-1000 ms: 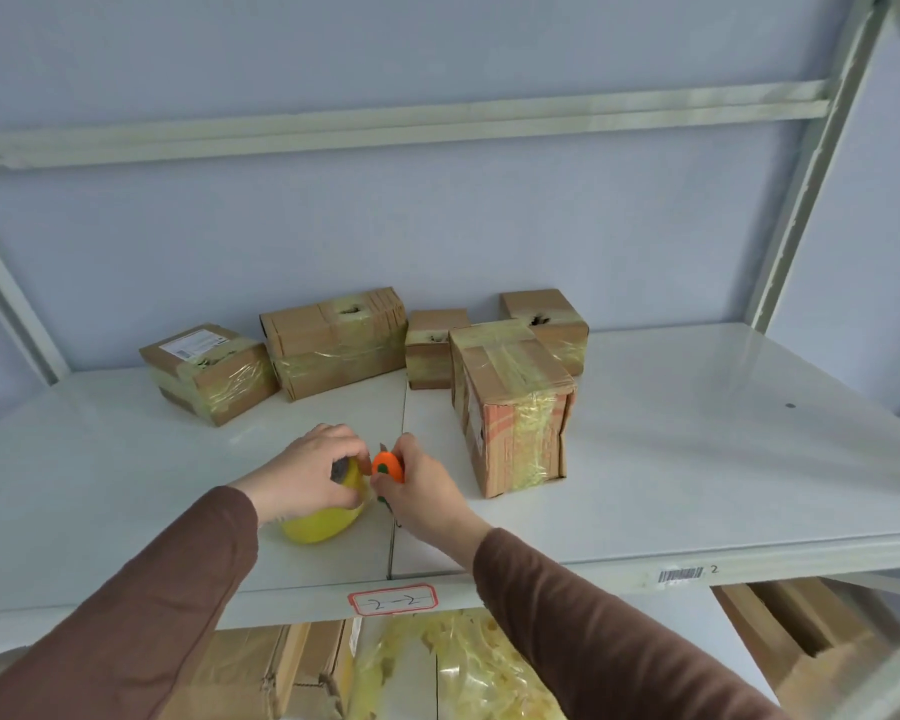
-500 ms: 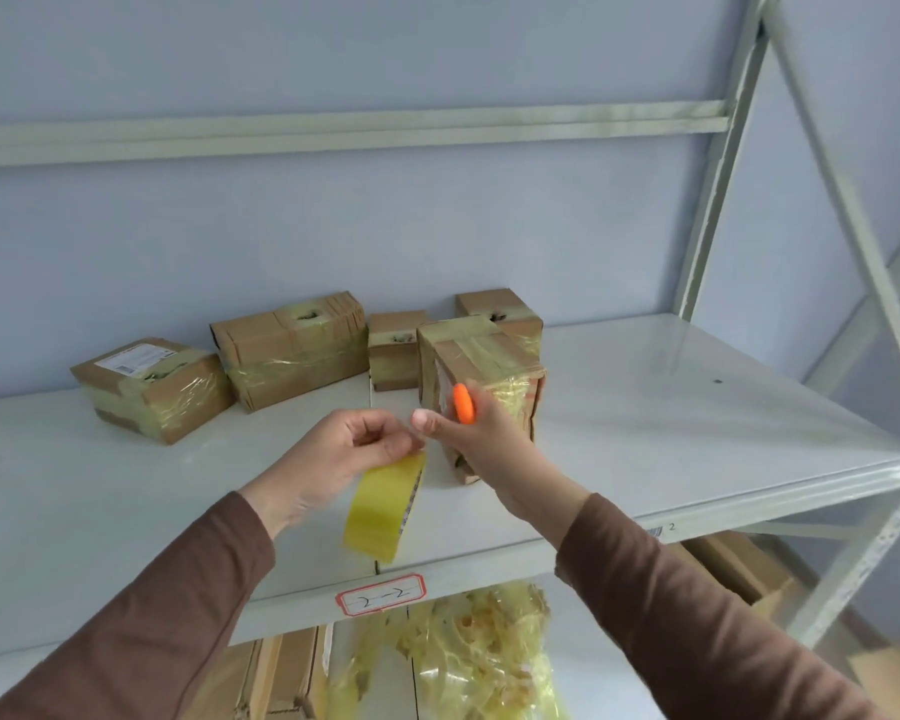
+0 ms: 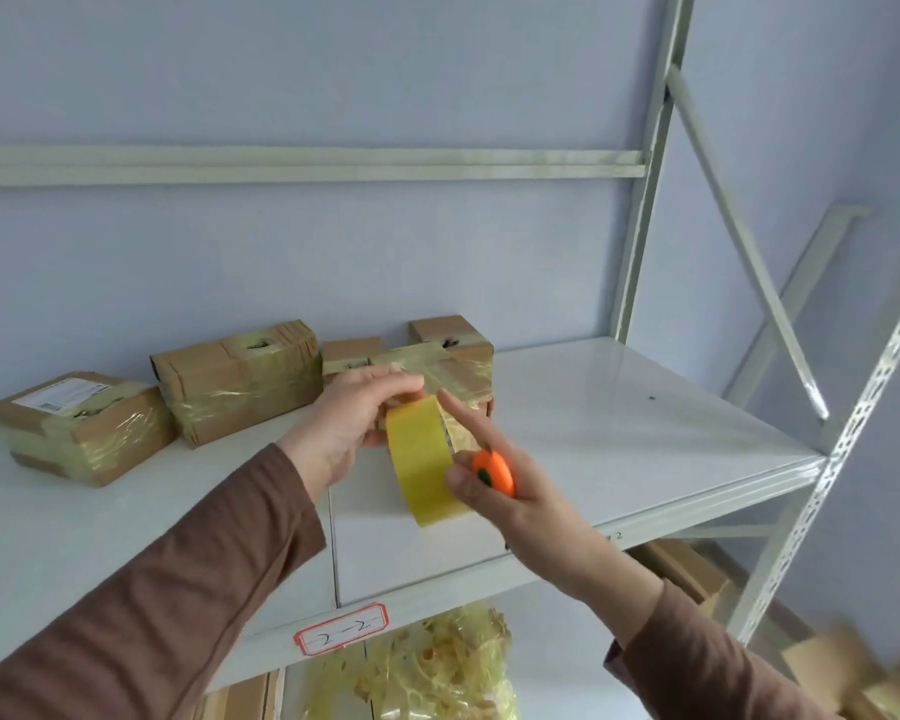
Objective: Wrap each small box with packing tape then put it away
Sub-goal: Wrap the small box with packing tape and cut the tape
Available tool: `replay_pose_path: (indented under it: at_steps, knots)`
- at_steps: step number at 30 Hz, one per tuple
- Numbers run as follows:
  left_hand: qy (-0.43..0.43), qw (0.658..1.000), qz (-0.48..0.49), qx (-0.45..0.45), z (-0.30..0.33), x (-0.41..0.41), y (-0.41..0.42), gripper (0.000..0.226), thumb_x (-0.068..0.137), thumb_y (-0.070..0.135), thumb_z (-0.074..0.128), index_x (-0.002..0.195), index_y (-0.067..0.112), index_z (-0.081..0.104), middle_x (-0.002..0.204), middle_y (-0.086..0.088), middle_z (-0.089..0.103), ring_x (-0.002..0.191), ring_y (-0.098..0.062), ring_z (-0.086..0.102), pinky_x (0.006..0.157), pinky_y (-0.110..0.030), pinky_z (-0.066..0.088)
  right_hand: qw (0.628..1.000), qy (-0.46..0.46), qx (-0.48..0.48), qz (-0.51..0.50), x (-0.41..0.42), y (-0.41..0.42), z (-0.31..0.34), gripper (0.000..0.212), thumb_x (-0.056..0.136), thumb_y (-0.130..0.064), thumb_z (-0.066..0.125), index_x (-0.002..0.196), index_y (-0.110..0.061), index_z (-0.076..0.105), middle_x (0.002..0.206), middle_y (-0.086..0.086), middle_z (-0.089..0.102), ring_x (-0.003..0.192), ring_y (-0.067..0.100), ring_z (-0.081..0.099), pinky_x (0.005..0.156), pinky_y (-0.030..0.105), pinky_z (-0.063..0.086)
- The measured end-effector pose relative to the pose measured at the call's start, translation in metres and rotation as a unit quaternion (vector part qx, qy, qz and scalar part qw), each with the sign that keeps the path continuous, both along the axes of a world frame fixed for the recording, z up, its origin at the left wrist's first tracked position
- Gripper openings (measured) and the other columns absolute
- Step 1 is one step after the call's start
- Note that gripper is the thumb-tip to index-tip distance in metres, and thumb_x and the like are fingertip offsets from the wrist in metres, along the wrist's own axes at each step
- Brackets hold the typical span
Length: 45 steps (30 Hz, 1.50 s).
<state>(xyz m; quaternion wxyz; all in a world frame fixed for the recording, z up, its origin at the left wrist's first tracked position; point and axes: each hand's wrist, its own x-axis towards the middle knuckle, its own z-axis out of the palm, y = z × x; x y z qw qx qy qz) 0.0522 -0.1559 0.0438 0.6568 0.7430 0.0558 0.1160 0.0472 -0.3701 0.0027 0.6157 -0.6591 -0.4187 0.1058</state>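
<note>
above shelf (image 3: 619, 407), tape roll (image 3: 421, 459) now higher in left hand (image 3: 344, 428), right hand (image 3: 510, 491) still clutching orange cutter (image 3: 493, 472)

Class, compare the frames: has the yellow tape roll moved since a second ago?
Yes. The tape roll, then low on the shelf, is now lifted clear of it in the left hand.

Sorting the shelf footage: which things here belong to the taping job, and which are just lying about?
Job:
- tape roll, left hand
- orange cutter, right hand
- wrapped boxes

Lying about:
- shelf label
- bag of tape scraps
</note>
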Motion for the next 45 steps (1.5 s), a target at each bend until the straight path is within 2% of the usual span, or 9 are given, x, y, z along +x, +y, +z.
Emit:
replay_pose_path:
  at_steps: [3,7,15,18,27,32,36,41,45]
  knots:
    - [0.002,0.998,-0.003,0.056,0.020,0.028,0.009,0.026,0.096,0.036,0.068,0.082,0.017,0.078,0.082,0.001,0.075,0.075,-0.013,0.066,0.075,-0.033,0.057,0.993,0.056,0.064,-0.076,0.013,-0.007,0.024,0.042,0.105,-0.021,0.055,0.140,-0.043,0.057,0.088,-0.013,0.062,0.081,0.005,0.057,0.082,0.015,0.045]
    - [-0.016,0.993,0.029,0.114,0.042,0.079,0.025,0.028,0.098,0.037,0.065,0.086,0.018,0.081,0.092,0.000,0.078,0.082,-0.010,0.066,0.082,-0.032,0.052,0.988,0.141,0.015,-0.065,0.023,-0.010,0.046,0.035,0.104,-0.030,0.056,0.135,-0.046,0.060,0.133,0.029,0.054,0.115,0.034,0.064,0.111,0.050,0.046]
    - [0.020,0.979,0.119,0.163,0.023,0.155,0.082,0.028,0.098,0.035,0.066,0.077,0.021,0.079,0.099,0.002,0.072,0.102,-0.018,0.063,0.087,-0.028,0.040,0.976,0.194,-0.091,-0.026,0.031,-0.037,0.039,0.025,0.097,-0.041,0.063,0.122,-0.036,0.068,0.103,0.002,0.071,0.086,0.018,0.070,0.069,0.029,0.057]
    - [0.035,0.976,0.115,0.181,0.013,0.170,0.085,0.026,0.096,0.038,0.068,0.077,0.024,0.079,0.110,-0.002,0.074,0.110,-0.020,0.063,0.097,-0.030,0.043,0.976,0.195,-0.082,-0.058,0.045,-0.036,0.039,0.023,0.099,-0.034,0.064,0.121,-0.035,0.067,0.113,0.007,0.073,0.101,0.029,0.071,0.086,0.047,0.057]
    - [0.120,0.965,0.127,0.195,-0.017,0.192,0.093,0.042,0.090,0.044,0.076,0.115,0.011,0.077,0.121,-0.005,0.072,0.112,-0.024,0.067,0.104,-0.034,0.049,0.963,0.231,-0.121,-0.074,0.073,-0.032,0.030,0.021,0.098,-0.031,0.067,0.118,-0.036,0.071,0.121,0.017,0.071,0.111,0.039,0.068,0.092,0.048,0.054]
    - [0.167,0.967,0.111,0.158,-0.025,0.201,0.098,0.044,0.093,0.038,0.073,0.119,0.004,0.064,0.116,-0.015,0.068,0.097,-0.026,0.064,0.078,-0.032,0.047,0.958,0.246,-0.128,-0.067,0.077,-0.030,0.019,0.021,0.098,-0.033,0.067,0.117,-0.041,0.072,0.119,0.013,0.072,0.110,0.036,0.067,0.085,0.036,0.054]
    - [0.027,0.900,0.197,0.387,-0.032,0.205,0.095,0.010,0.092,0.036,0.069,0.097,0.027,0.067,0.113,-0.002,0.059,0.101,-0.024,0.058,0.089,-0.040,0.050,0.957,0.250,-0.128,-0.071,0.080,-0.027,0.013,0.022,0.097,-0.034,0.068,0.117,-0.043,0.072,0.116,0.009,0.074,0.108,0.032,0.070,0.097,0.045,0.056]
    - [0.161,0.889,0.129,0.410,-0.031,0.199,0.094,0.061,0.100,0.064,0.044,0.098,0.013,0.077,0.098,-0.011,0.075,0.093,-0.029,0.070,0.092,-0.043,0.055,0.960,0.241,-0.126,-0.073,0.082,-0.028,0.009,0.023,0.097,-0.034,0.068,0.119,-0.041,0.071,0.115,0.006,0.075,0.105,0.028,0.072,0.097,0.044,0.056]
    - [-0.024,0.865,0.226,0.447,-0.015,0.173,0.077,0.051,0.101,0.059,0.047,0.126,0.021,0.072,0.128,-0.004,0.069,0.120,-0.024,0.062,0.099,-0.040,0.050,0.963,0.222,-0.133,-0.074,0.081,-0.025,0.008,0.021,0.097,-0.037,0.068,0.116,-0.045,0.072,0.115,0.002,0.075,0.103,0.024,0.074,0.098,0.044,0.057]
